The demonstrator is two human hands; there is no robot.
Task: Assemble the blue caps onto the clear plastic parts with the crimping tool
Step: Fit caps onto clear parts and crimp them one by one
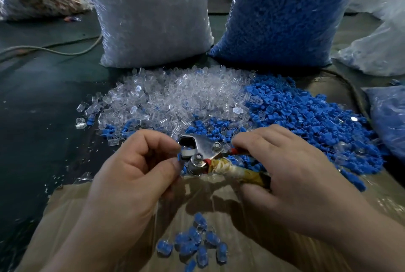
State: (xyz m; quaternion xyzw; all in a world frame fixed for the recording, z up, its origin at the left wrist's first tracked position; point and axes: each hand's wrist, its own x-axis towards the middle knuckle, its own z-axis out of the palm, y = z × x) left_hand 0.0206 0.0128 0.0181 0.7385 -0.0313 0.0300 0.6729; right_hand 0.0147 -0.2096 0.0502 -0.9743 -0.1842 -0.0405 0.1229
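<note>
Head view looks down on the crimping tool (205, 153), held in the middle of the frame just above the near edge of the loose parts. Its metal head points left and slightly away; its long axis runs from there down to the right, where the tape-wrapped handle (236, 172) disappears under the right hand (291, 175). That hand is clenched around the handles, with a bit of red grip showing by the fingers. The left hand (140, 171) pinches a small blue cap (179, 159) between thumb and fingers right at the tool's jaws; whether a clear part sits with it is hard to make out, since the fingers cover that spot.

Just beyond the tool lies a heap of clear plastic parts (175, 96), and to its right, touching it and mixing along the border, a heap of blue caps (311, 118). Nearer the camera, on a brown sheet (241, 201), sits a small cluster of assembled pieces (197, 243), blue inside clear.

Behind the heaps stand two tall plastic bags: a bag of clear parts (151, 15) with a small label, and a bag of blue caps (285, 13). Other bags at the frame edges are cut off and blurred. A cable (54, 49) crosses the dark floor at left.
</note>
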